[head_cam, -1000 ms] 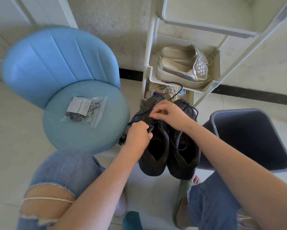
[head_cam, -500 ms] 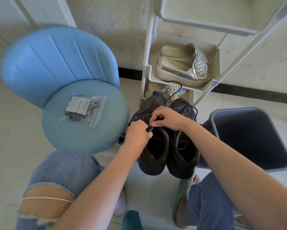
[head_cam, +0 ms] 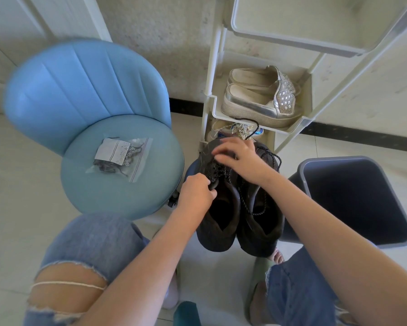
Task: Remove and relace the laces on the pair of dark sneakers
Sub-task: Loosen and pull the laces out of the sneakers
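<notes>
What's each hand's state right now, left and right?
Left hand: closed, pinching the left-side dark fabric sneaker at its top eyelets.
Right hand: open, spread over the black speckled laces; blurred.

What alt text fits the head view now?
The left hand pinches the laces of the left of two dark sneakers while the right hand, blurred, reaches across its toe. A blue chair holding a bag stands left, a dark bin right, a shoe rack with silver shoes behind.
</notes>
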